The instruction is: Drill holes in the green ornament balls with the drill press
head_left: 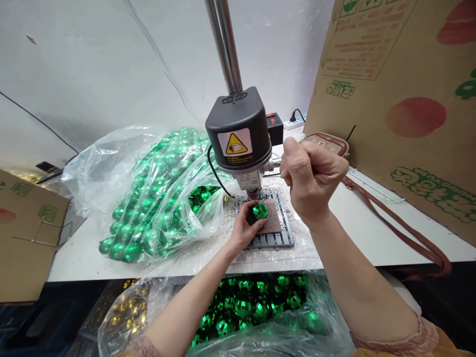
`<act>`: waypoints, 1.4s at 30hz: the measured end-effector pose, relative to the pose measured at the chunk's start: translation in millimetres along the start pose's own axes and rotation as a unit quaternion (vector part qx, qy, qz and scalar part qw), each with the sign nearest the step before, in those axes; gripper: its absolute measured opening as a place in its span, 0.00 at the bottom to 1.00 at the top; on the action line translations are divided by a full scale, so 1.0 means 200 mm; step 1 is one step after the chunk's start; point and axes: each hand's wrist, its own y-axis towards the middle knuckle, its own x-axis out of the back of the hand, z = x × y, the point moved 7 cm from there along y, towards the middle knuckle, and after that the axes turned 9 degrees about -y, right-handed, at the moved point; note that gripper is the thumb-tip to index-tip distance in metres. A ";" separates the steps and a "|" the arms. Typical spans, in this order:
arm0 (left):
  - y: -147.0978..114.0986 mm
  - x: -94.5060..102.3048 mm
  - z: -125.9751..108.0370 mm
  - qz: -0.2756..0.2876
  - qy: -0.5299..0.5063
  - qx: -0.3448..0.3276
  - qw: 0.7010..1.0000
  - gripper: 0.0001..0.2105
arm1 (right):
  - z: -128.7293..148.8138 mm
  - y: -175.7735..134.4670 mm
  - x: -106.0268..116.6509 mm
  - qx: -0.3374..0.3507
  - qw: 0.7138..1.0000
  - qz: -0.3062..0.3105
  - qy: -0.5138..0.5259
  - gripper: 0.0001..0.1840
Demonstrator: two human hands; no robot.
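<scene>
A small bench drill press [238, 126] with a black housing stands in the middle of the table. My left hand [243, 225] is closed around a shiny green faceted ball [259, 210], thumb and fingers at its sides. The ball is under the drill's chuck [253, 193], on a brown board [273, 223] laid over the slotted metal base [286, 235]. Whether the bit touches the ball is hidden. My right hand [314, 173] is raised in a fist beside the housing, wrapped round the feed lever at the metal hub [274, 162]; the fingers hide most of the lever.
Clear plastic bags of green balls lie left of the press [159, 198] and below the table edge [256, 302]. Gold balls [130, 310] are at lower left. A brown strapped bag [327, 143] and a cardboard box [401, 99] stand right; another box [28, 233] is left.
</scene>
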 end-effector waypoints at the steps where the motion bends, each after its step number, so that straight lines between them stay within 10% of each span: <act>1: -0.01 0.00 0.01 -0.002 -0.001 0.001 1.000 0.26 | 0.01 0.01 0.00 0.001 1.000 0.000 -0.008 0.25; 25: -0.03 0.00 0.06 -0.018 -0.042 0.008 0.999 0.24 | -0.05 -0.08 0.01 -0.015 0.999 -0.032 -0.010 0.28; 42: -0.03 -0.01 0.04 -0.022 -0.054 -0.010 0.998 0.24 | -0.06 -0.17 0.05 0.106 0.991 -0.070 0.044 0.27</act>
